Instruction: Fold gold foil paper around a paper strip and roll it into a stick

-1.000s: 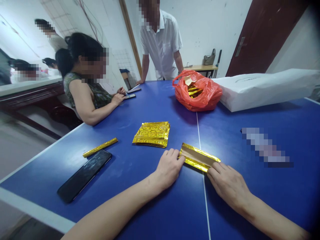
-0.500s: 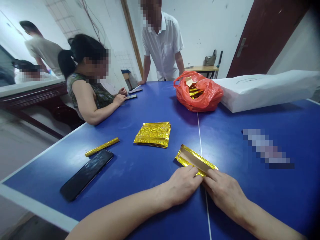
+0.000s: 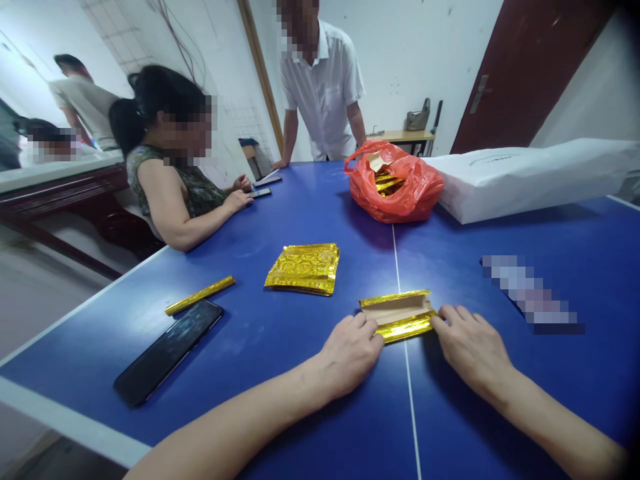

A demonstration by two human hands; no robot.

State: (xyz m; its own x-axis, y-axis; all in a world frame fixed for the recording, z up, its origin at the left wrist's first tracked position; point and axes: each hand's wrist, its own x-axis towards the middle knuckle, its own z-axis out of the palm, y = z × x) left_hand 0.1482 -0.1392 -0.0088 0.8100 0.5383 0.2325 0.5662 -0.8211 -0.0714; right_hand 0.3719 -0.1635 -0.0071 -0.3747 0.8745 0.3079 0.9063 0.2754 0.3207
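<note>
A sheet of gold foil paper (image 3: pixel 400 311) lies on the blue table with its long edges folded inward and its tan inner side facing up. My left hand (image 3: pixel 353 350) is closed on its near left corner. At the right end, my right hand (image 3: pixel 473 350) pinches the edge between thumb and fingers. Beyond my left hand sits a stack of folded gold foil papers (image 3: pixel 303 269). Farther left is a thin rolled gold foil tube (image 3: pixel 200 295), beside a black phone (image 3: pixel 167 353).
A red plastic bag (image 3: pixel 393 190) with gold foil pieces stands toward the far side, against a large white package (image 3: pixel 530 177). A blurred flat item (image 3: pixel 533 293) lies at right. One person (image 3: pixel 173 167) sits at the left edge with a phone; another (image 3: pixel 325 87) leans on the far end.
The foil paper has turned from slanted to nearly level. My right hand has moved right to its end, and my left hand has shifted slightly left, so they are farther apart.
</note>
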